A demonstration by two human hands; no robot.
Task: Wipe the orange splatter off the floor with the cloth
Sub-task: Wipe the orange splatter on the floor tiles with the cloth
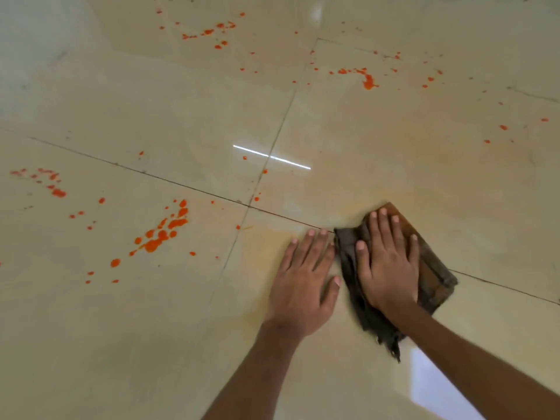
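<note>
Glossy floor (151,116) carries the cloth (435,277), lengthwise near-to-far, under right hand (389,268).

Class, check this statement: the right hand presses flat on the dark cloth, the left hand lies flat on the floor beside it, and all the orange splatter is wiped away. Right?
One part is wrong: the head view shows orange splatter in many patches on the floor. The right hand does press flat on the dark cloth, the left hand flat beside it.
</note>
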